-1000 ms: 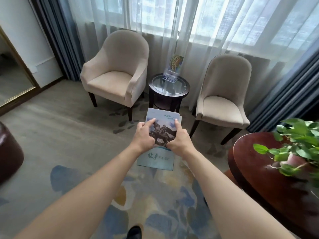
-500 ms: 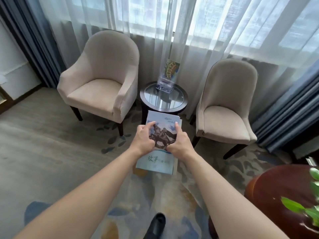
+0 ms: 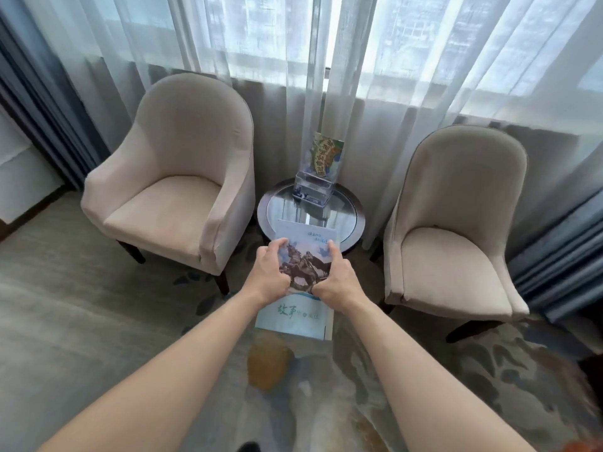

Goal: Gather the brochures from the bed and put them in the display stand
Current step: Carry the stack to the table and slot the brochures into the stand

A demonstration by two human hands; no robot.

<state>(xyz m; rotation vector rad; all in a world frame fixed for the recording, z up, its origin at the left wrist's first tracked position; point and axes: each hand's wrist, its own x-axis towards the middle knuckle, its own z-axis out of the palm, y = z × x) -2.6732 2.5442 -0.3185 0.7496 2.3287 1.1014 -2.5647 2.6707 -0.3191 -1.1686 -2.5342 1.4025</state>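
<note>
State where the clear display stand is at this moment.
In the head view, the clear display stand stands on the far side of the round glass-topped table, between the two beige chairs, ahead of the brochures held in both hands.

Setting: hotel-type guest room, seating corner by window. Ahead of the hands: two beige armchairs [image 3: 169, 194] flank a round glass-topped side table [image 3: 349, 220] with clear display stand [image 3: 311, 189]. Sheer curtains [image 3: 261, 60], blue drapes, patterned carpet [image 3: 489, 386] beneath.
</note>
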